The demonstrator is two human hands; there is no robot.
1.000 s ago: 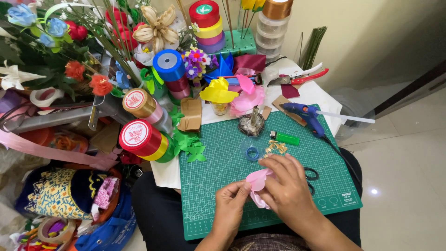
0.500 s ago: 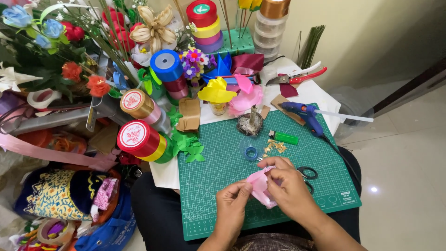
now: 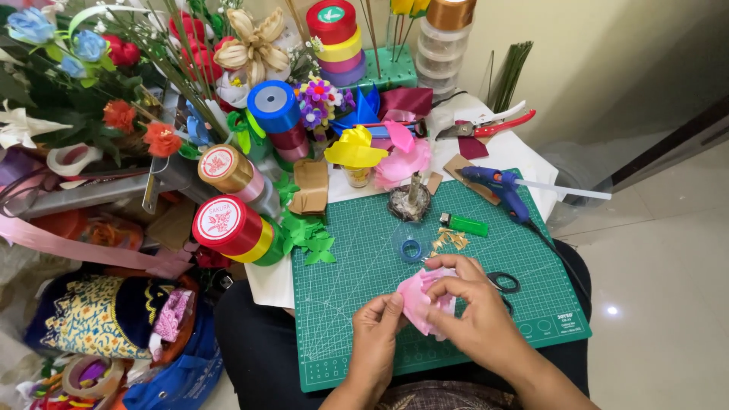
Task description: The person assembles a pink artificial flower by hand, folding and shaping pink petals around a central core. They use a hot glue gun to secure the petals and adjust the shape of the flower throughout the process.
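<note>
Both my hands hold a folded piece of pink ribbon (image 3: 422,298) just above the green cutting mat (image 3: 357,250). My left hand (image 3: 377,334) pinches its lower left edge with thumb and fingers. My right hand (image 3: 469,310) curls over the right side of the ribbon, fingers bent around it. Black-handled scissors (image 3: 506,282) lie on the mat, partly hidden behind my right hand. A small blue tape ring (image 3: 411,250) sits just beyond the ribbon.
A blue glue gun (image 3: 497,187), green lighter (image 3: 465,224), gold scraps (image 3: 449,240), candle dish (image 3: 410,202) and red pruners (image 3: 486,124) lie at the mat's far side. Ribbon spools (image 3: 228,225), ribbon flowers (image 3: 380,152) and artificial blooms crowd the left and back. Bags sit on the floor at left.
My hands have shifted slightly on the pink ribbon, folding it tighter; the right hand now covers more of it. Nothing else on the table has moved.
</note>
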